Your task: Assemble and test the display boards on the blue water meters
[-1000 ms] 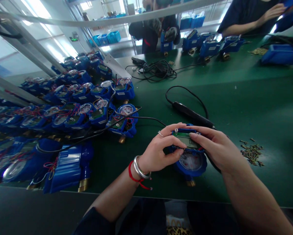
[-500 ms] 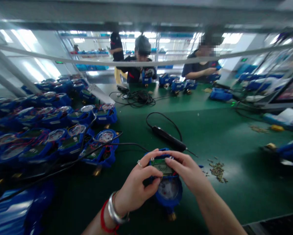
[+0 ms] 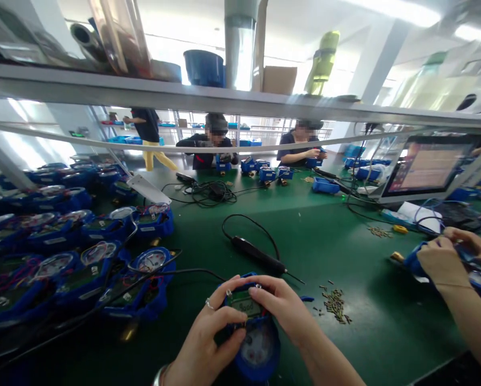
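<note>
A blue meter (image 3: 260,351) with a round dial and a small lit display lies on the green table close to me. My left hand (image 3: 216,327) wraps its left side, with thumb and index finger pinched at the display's lower edge. Fingers of my right hand (image 3: 278,303) curve over the meter's top right corner and rest on the circuit board. Just beyond the meter lies a black electric screwdriver (image 3: 258,254) with a cable. Small screws (image 3: 335,305) form a pile to the right of my right hand.
Rows of open blue meters (image 3: 64,230) fill the left side. At the right, another person's hands (image 3: 441,257) hold a meter. A monitor (image 3: 429,166) stands behind them. Overhead runs a shelf (image 3: 164,94); people work across the table.
The camera view has tilted up and shifted right, showing the shelf, the monitor and the neighbour's hands. Both my hands keep their hold on the meter. The standing person in back has changed posture.
</note>
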A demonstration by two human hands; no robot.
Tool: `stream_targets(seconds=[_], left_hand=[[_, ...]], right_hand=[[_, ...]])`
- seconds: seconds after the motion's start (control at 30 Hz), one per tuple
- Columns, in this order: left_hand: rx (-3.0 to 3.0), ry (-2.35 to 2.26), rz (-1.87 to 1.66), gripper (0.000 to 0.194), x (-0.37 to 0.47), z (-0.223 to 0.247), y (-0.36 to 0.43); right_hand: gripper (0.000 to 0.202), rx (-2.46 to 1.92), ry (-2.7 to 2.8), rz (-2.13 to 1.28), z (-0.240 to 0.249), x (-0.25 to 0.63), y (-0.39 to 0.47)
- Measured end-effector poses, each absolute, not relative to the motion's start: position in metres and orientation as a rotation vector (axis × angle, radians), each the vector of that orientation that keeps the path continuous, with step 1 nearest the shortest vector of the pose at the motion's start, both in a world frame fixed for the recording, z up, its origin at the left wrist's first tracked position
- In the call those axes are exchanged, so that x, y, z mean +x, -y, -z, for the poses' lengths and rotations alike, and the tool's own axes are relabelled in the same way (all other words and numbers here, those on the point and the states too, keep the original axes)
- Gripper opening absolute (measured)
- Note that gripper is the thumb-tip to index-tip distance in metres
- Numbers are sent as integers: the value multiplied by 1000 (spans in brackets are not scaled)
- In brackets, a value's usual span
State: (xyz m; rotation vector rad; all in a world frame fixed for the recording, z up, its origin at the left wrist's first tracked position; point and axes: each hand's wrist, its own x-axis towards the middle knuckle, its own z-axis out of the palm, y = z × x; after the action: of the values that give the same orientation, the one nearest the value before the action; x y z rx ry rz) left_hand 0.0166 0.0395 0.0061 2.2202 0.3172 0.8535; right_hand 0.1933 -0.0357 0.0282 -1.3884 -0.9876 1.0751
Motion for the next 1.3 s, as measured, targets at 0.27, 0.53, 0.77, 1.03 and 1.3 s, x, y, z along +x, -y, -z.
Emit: stream_targets(seconds=[0.27, 0.53, 0.77, 1.03, 1.3], left_hand=[[2085, -321, -882, 8, 20, -11, -34], [2126, -283, -935, 11, 20, -8, -37], [2110, -273, -1036, 30, 21, 0, -42], [2125, -203, -943, 26, 21, -4, -44], [2070, -224, -950, 26, 22, -3, -42]], right_hand=[[40, -1443, 994, -1096, -26, 198, 40], [47, -1449, 932, -1180, -26, 198, 40], [38, -1345, 846, -1203, -24, 193, 40], [38, -1308, 837, -1218, -19, 194, 36], [41, -1313, 757, -1238, -18, 195, 36]])
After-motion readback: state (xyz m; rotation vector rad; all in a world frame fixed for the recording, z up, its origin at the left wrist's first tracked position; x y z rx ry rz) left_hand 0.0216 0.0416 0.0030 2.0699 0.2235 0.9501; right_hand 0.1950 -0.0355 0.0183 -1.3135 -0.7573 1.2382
